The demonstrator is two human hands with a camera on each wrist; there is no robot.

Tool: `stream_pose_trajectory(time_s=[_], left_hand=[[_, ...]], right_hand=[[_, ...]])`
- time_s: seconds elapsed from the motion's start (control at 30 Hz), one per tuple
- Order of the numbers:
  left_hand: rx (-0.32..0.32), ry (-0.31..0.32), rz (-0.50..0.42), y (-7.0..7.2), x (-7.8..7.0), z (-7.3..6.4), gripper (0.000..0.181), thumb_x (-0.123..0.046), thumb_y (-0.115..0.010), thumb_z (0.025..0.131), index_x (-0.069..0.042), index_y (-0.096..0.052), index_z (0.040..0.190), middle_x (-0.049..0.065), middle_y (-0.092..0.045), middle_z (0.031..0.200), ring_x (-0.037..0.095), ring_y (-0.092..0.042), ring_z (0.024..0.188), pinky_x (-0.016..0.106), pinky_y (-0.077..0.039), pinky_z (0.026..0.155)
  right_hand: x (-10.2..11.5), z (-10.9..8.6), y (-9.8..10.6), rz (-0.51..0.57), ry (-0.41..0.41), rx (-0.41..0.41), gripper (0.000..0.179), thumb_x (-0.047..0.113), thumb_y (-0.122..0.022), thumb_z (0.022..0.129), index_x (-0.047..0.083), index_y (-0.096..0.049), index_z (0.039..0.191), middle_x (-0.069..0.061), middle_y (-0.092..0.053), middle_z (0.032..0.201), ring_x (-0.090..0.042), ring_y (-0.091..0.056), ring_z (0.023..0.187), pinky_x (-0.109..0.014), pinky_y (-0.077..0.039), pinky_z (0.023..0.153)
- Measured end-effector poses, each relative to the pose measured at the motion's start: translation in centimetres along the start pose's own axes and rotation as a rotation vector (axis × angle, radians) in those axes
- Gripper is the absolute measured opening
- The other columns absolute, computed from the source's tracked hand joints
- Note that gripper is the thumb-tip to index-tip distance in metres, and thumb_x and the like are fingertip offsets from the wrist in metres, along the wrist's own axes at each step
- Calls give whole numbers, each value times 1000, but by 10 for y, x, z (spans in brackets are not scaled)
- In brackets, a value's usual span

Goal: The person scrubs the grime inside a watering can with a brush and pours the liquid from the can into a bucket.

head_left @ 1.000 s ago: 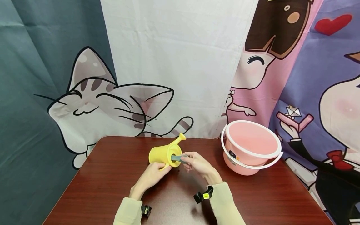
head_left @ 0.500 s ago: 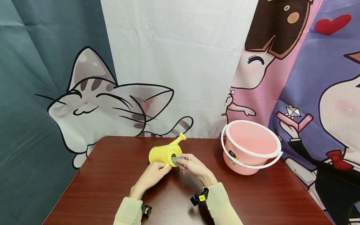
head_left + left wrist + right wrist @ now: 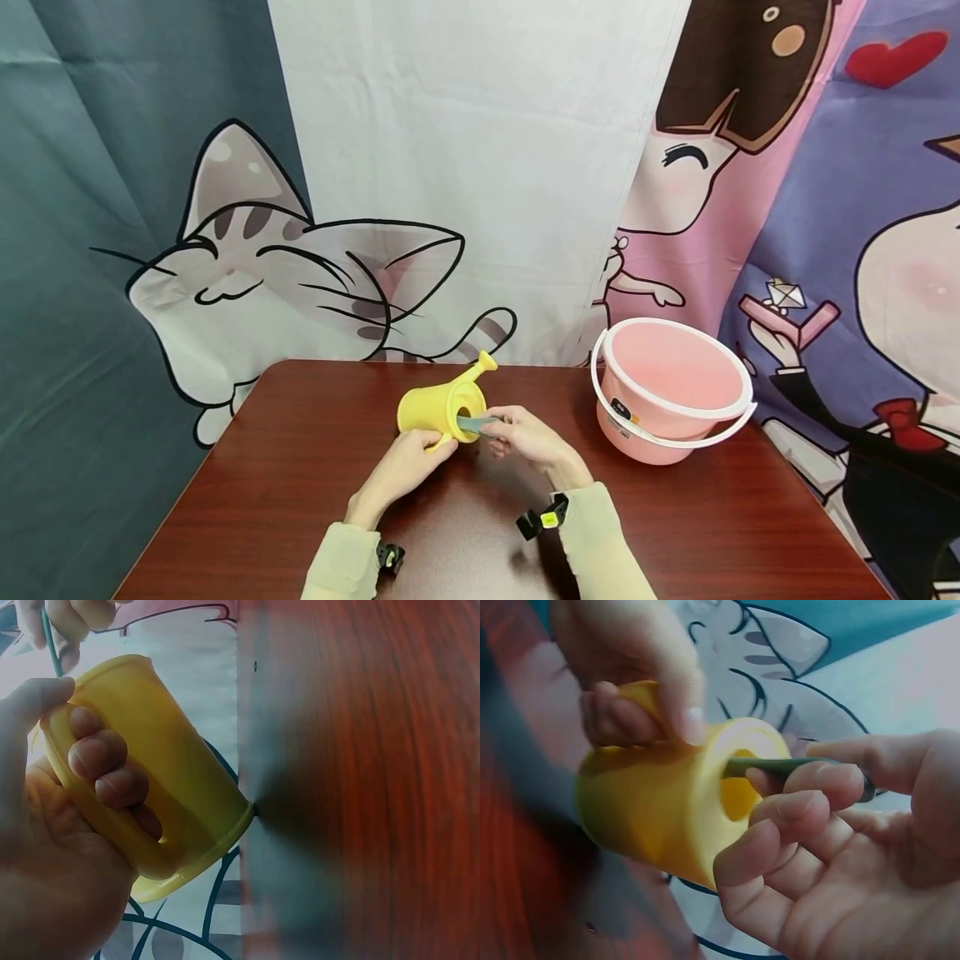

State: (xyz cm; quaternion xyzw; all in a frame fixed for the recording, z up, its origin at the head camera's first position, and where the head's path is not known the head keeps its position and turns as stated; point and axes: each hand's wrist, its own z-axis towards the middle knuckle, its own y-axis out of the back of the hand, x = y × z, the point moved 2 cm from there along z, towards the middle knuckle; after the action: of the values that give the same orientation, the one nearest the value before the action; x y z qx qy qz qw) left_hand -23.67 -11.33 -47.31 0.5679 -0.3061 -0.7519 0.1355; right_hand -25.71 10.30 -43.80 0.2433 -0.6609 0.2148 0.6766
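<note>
Tool, pinched by the right hand, has been drawn back slightly toward three o'clock, seemingly not yet clear of the watering can gripped by the left hand.

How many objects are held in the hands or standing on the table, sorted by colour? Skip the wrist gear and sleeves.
Yellow: 1 (watering can)
Grey-green: 1 (slim tool, partly hidden by fingers)
Pink with a white rim: 1 (bucket)
Total: 3
</note>
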Motion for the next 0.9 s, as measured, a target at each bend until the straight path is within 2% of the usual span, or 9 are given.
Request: stream_pose_trajectory(time_s=[0.13, 0.23, 0.43, 0.6, 0.9], left_hand=[[-1, 5, 1, 0, 0, 0, 47, -42, -61, 95, -18, -43, 59, -12, -30, 55, 3, -30, 53, 22, -28, 51], [-4, 2, -7, 0, 0, 0, 47, -40, -62, 95, -18, -43, 59, -12, -30, 55, 3, -31, 54, 22, -28, 51], [-2, 10, -15, 0, 1, 0, 46, -37, -64, 95, -18, -42, 59, -12, -29, 56, 3, -30, 54, 21, -27, 50], [-4, 5, -26, 1, 0, 0, 46, -38, -63, 96, -17, -43, 59, -11, -29, 55, 3, -30, 53, 22, -27, 50], [-10, 7, -38, 3, -1, 0, 47, -39, -62, 96, -17, -43, 59, -11, -29, 55, 4, -30, 53, 22, -27, 51]], right_hand=[[5, -6, 6, 3, 19, 12, 31, 9, -54, 97, -19, -52, 110, -8, -39, 63, -23, -38, 58, -28, -41, 58], [7, -8, 10, 28, 27, 19, 30, 10, -55, 97, -17, -53, 109, -7, -39, 63, -20, -40, 58, -28, -42, 59], [7, -11, 14, 72, 38, 23, 19, 7, -56, 96, -10, -58, 104, -6, -40, 62, -22, -39, 58, -28, -42, 59], [7, -10, 13, 76, 36, 12, 17, 6, -55, 96, -8, -59, 103, -8, -39, 62, -22, -38, 57, -28, -42, 59], [3, 1, -4, 133, -8, -33, 30, 7, -52, 99, -21, -45, 108, -5, -39, 64, -17, -38, 59, -28, -38, 58]])
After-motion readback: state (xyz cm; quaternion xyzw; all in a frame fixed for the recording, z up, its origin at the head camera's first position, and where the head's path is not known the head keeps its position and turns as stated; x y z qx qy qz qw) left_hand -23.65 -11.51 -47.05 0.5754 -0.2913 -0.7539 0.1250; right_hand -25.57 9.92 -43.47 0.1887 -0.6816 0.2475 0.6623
